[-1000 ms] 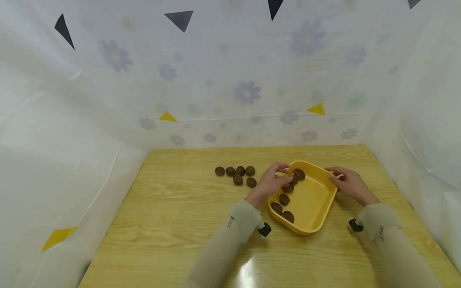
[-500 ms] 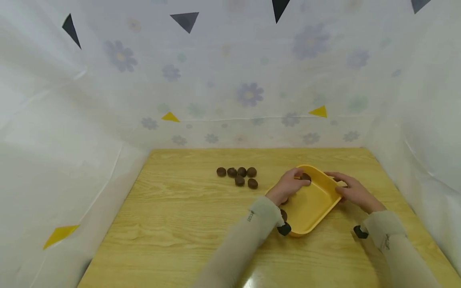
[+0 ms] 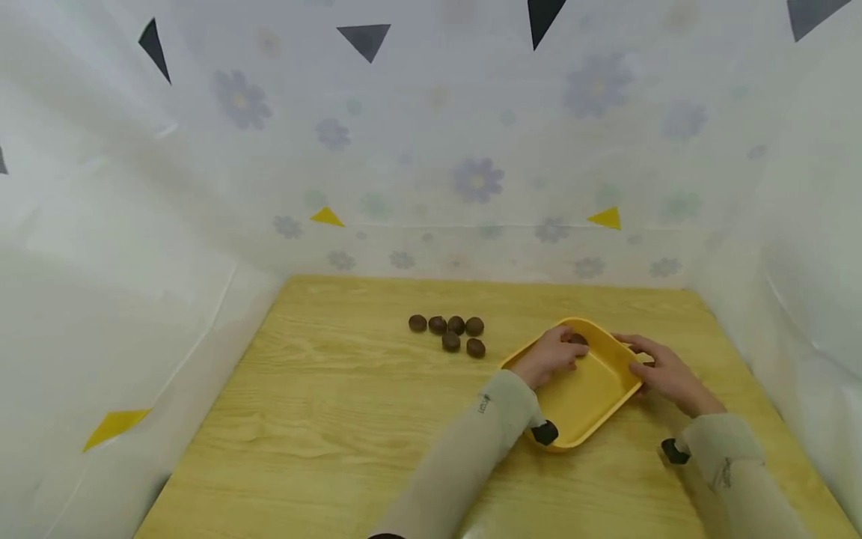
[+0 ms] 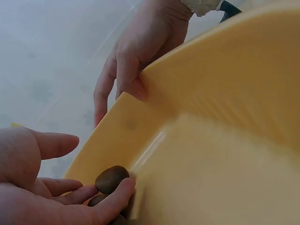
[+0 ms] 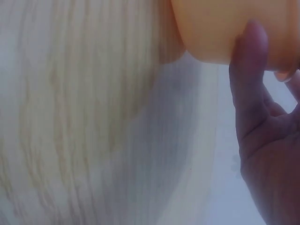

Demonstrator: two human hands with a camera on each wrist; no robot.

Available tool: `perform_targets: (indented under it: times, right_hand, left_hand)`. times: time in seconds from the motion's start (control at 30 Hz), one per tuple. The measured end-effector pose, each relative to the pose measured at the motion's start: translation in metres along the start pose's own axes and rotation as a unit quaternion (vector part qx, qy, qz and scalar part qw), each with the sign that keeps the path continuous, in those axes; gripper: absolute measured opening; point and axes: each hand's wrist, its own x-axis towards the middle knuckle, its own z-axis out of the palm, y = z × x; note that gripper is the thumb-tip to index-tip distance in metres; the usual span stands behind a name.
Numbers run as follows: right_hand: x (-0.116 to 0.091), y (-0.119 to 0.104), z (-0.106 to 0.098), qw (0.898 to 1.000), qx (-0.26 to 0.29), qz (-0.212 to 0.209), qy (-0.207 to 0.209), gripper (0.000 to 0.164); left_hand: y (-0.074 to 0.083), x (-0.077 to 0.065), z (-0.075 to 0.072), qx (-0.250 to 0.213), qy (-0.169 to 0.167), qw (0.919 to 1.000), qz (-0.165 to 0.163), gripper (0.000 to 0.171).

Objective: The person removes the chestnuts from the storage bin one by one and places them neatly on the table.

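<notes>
In the head view, a yellow plastic tray [image 3: 582, 397] sits at the right of the table, turned cornerwise. My left hand [image 3: 551, 355] reaches over its left wall to the far corner. There it holds a brown chestnut [image 4: 112, 179] between thumb and fingertips, with other chestnuts [image 4: 97, 200] partly hidden below. Only a bit of the chestnut [image 3: 578, 340] shows past the hand from above; the hand and sleeve cover much of the tray's left side. My right hand [image 3: 673, 382] grips the right corner of the tray, thumb at the rim and fingers outside, also seen in the right wrist view.
Left of the tray, several loose chestnuts [image 3: 451, 341] lie in two short rows on the wood-grain table [image 3: 323, 419]. White flowered sheeting [image 3: 471, 247] rises behind the table and along both sides.
My left hand has moved from the tray's left edge farther right into its far corner. Chestnuts along the left wall have gone out of sight. The right hand stays at the right corner.
</notes>
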Motion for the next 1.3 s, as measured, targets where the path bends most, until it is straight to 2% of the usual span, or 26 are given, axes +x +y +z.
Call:
perform_targets:
  times: [0.17,0.3,0.47,0.73,0.9,1.0,1.13,1.3]
  right_hand:
    - [-0.003,0.002,0.002,1.000,0.001,0.009,0.008,0.055]
    - [-0.002,0.000,0.001,1.000,-0.014,0.006,0.014,0.054]
    - [0.002,0.001,0.002,1.000,-0.023,0.007,0.012,0.054]
    - [-0.001,-0.002,0.005,1.000,-0.023,0.008,0.017,0.054]
    - [-0.001,-0.001,0.005,1.000,-0.019,0.011,0.018,0.054]
    - [0.000,0.000,0.004,1.000,-0.014,0.012,0.015,0.054]
    - [0.001,0.001,0.004,1.000,-0.007,0.011,0.013,0.054]
    - [0.000,0.001,0.005,1.000,-0.009,0.008,0.014,0.054]
  left_hand:
    - [-0.005,0.005,0.009,-0.008,0.006,0.9999,-0.003,0.042]
    - [-0.005,0.009,0.014,-0.006,0.010,0.9999,-0.005,0.049]
    - [-0.004,0.013,0.016,-0.006,0.011,0.9998,-0.012,0.048]
    - [-0.009,0.014,0.026,0.085,0.034,0.9958,-0.004,0.029]
    - [-0.008,0.013,0.026,0.109,0.048,0.9929,-0.003,0.022]
    - [-0.008,0.015,0.025,0.154,0.036,0.9874,0.003,0.023]
    - [-0.009,0.017,0.023,0.225,0.014,0.9741,0.017,0.020]
    - [-0.010,0.016,0.021,0.231,0.003,0.9728,0.017,0.013]
